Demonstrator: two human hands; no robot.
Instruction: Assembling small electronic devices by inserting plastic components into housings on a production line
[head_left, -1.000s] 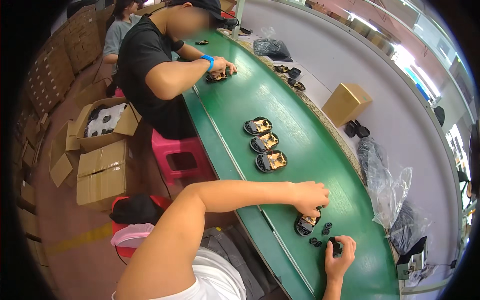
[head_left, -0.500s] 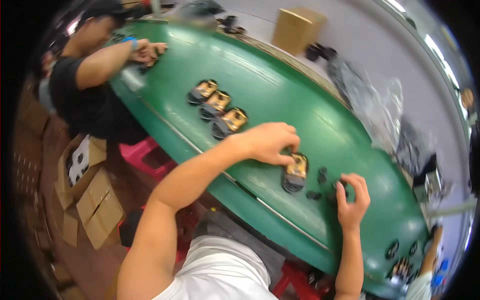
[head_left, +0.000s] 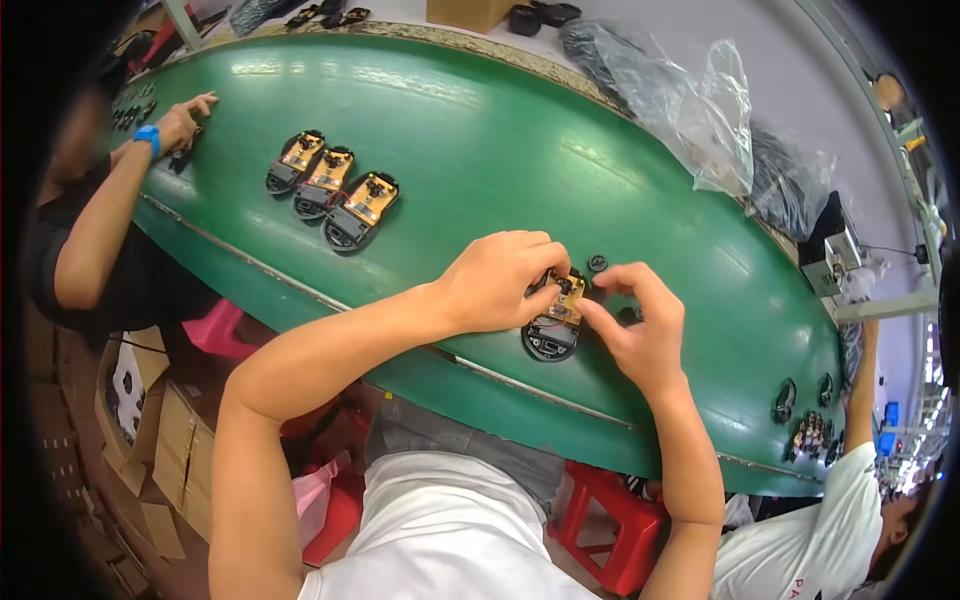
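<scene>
A black oval housing [head_left: 550,340] with an orange circuit board lies in front of me on the green table. My left hand [head_left: 500,280] reaches over its far end from the left, thumb and index finger closed around the board's upper part. From the right comes my right hand [head_left: 645,325], its thumb at the housing's right edge and its index finger bent close by; whatever lies between those fingertips is hidden. Beyond the right fingers sits a small round black part [head_left: 598,263]. Another small dark part [head_left: 630,315] is partly covered by the right hand.
Three similar housings [head_left: 360,212] stand in a row to the left on the green table [head_left: 450,130]. A co-worker's hand [head_left: 180,130] works at the far left. Plastic bags [head_left: 690,120] line the back edge. More parts [head_left: 810,435] and another person's sleeve [head_left: 845,490] are at right.
My right hand has moved from the loose small parts over to the housing's right side. The left hand remains at the housing, and the whole view has shifted with my head.
</scene>
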